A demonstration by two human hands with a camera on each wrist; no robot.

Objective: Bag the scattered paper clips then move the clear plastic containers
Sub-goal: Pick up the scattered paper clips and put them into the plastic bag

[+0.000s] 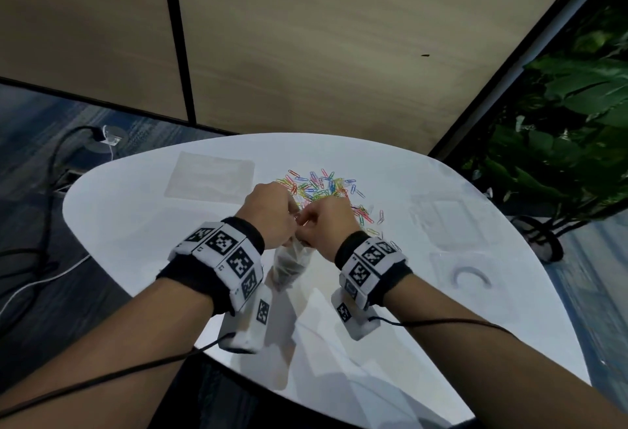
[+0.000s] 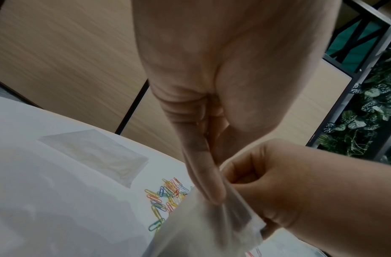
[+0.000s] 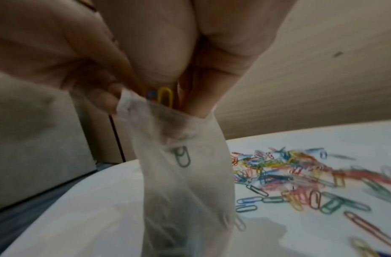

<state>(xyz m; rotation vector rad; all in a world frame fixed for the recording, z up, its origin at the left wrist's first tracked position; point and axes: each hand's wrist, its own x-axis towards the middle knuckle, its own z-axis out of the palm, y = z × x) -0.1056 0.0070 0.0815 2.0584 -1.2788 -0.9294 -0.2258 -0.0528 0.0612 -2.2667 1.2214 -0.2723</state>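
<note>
Your left hand [image 1: 272,211] pinches the rim of the small clear plastic bag [image 1: 289,267], thumb and fingers closed on the film. Your right hand [image 1: 326,224] has its fingers curled at the bag's mouth, holding a yellow wire paper clip [image 3: 166,98] and a blue one beside it, ends dipping inside. The bag hangs with its long axis upright, mouth up, above the near middle of the rounded white table [image 1: 136,241]; a green clip [image 3: 182,157] shows through the film.

The pile of coloured paper clips [image 1: 323,187] lies just beyond your hands, spreading to the right. A flat clear plastic bag [image 1: 210,178] lies at the far left, well inside the edge. Two clear plastic containers [image 1: 452,224] sit to the right, close to that curved edge. Bare table lies to the left of your hands. No writing can be read on the bag; the wrist bands [image 1: 224,255] carry black-and-white square marker codes.
</note>
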